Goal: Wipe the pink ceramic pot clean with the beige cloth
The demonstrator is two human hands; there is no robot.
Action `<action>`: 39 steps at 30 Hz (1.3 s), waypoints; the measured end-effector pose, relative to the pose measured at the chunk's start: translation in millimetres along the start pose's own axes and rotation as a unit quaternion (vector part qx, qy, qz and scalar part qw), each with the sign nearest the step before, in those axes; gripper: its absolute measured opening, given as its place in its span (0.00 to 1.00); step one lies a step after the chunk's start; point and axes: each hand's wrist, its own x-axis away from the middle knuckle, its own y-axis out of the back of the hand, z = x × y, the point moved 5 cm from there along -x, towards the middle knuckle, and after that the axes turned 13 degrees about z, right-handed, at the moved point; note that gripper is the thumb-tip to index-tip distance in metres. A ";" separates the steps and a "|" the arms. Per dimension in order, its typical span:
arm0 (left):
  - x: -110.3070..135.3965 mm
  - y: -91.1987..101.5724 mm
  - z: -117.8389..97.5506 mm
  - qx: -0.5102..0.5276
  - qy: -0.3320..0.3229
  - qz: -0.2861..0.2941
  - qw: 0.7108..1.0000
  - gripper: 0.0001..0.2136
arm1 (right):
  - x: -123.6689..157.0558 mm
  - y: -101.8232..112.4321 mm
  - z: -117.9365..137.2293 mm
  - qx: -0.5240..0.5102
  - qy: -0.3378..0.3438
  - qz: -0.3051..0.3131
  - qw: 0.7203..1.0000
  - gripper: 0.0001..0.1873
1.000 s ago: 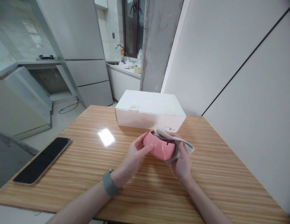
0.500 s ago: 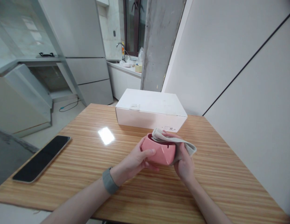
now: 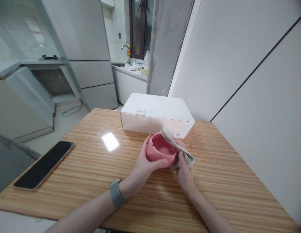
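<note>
Centrally: one pink bowl, over the wooden table, nearer the viewer than the white box, mouth tilted toward the viewer, long axis unclear. Left hand: fingers and thumb clamped round its left side. Right hand: fingers pinching a grey cloth, which lies across the bowl's right rim.

Kitchen, sink, curved faucet, white lower cabinet
</note>
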 end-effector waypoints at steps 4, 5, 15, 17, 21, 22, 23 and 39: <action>-3.7 5.0 12.0 0.081 0.102 0.040 0.991 0.27 | 4.3 16.3 -9.0 -0.027 -0.034 -0.106 0.993 0.15; -4.1 7.4 13.0 0.073 0.116 0.041 0.990 0.26 | 4.8 20.8 -10.9 -0.035 -0.036 -0.135 0.990 0.16; -3.1 12.0 17.4 0.156 0.199 0.196 0.948 0.22 | -3.8 28.4 -12.2 -0.140 -0.087 -0.130 0.978 0.18; -4.3 15.3 17.7 0.168 0.205 0.206 0.942 0.22 | -3.7 25.3 -11.7 -0.134 -0.102 -0.091 0.981 0.19; -8.2 17.1 14.6 0.139 0.184 0.177 0.957 0.22 | -3.3 22.9 -8.4 -0.102 -0.111 -0.062 0.987 0.18; -8.5 14.9 13.2 0.122 0.173 0.167 0.963 0.24 | -3.9 22.0 -6.3 -0.088 -0.104 -0.055 0.989 0.18; -8.5 12.4 11.7 0.103 0.157 0.150 0.971 0.26 | -4.7 20.4 -3.8 -0.071 -0.092 -0.044 0.992 0.17; -2.2 9.3 21.4 0.112 0.171 0.040 0.978 0.24 | -7.4 29.1 -22.0 -0.123 -0.113 -0.137 0.976 0.19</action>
